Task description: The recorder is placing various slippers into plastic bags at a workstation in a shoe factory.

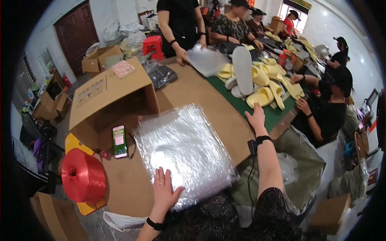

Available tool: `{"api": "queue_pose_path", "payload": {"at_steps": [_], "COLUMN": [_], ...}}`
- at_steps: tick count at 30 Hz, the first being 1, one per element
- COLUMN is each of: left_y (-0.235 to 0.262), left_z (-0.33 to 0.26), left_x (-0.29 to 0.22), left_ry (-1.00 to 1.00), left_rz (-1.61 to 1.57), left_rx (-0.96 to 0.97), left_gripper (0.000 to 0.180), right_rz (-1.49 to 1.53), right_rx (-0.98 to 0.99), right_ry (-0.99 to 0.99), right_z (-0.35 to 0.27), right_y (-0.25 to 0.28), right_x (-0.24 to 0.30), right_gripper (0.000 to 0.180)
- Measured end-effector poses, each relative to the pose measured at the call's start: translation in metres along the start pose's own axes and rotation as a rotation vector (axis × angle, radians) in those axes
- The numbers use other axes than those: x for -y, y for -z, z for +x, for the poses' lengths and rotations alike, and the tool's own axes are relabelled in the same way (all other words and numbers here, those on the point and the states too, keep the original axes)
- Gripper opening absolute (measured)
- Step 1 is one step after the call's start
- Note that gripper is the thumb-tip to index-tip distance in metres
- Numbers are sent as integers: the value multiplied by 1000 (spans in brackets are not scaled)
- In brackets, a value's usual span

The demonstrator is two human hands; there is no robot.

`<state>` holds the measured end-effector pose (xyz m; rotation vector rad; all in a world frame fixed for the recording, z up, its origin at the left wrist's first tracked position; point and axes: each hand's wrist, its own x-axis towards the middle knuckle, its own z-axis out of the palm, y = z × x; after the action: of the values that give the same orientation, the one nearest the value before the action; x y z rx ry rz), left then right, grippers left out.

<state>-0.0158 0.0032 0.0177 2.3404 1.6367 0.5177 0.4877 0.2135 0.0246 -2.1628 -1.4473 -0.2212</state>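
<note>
A flat stack of clear, shiny plastic bags [187, 148] lies on the brown work table in front of me. My left hand [164, 189] rests flat on its near left edge, fingers stretched out. My right hand [256, 119] reaches forward to the right, fingers apart and holding nothing. It is just short of a pale yellow slide slipper [260, 97] at the near edge of a slipper pile. A grey slide slipper [243, 70] stands sole-out among the yellow ones, on a green mat [225, 90].
An open cardboard box [108, 86] lies on its side at the left, near a phone [119, 141] and a red twine roll [83, 175]. Across the table a person's hands hold a clear bag [207, 60]. Other people sit along the right. A green sack [297, 160] stands below the table edge.
</note>
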Motion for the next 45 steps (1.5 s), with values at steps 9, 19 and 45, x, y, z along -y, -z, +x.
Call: {"api": "queue_pose_path", "payload": {"at_steps": [9, 19, 45], "left_y": [-1, 1, -7], "left_z": [-2, -2, -2], "left_x": [1, 2, 6], "left_ry": [22, -30, -26], "left_rz": [-21, -32, 19], "left_rx": [16, -26, -86], "left_gripper": [94, 92, 89], "right_rz": [-83, 160, -89], "right_rx": [-126, 114, -448], "right_ry": [82, 236, 389], "right_z": [-25, -170, -127], "right_y": [-21, 74, 221], "right_x": [32, 34, 121], "right_gripper": [42, 31, 42]}}
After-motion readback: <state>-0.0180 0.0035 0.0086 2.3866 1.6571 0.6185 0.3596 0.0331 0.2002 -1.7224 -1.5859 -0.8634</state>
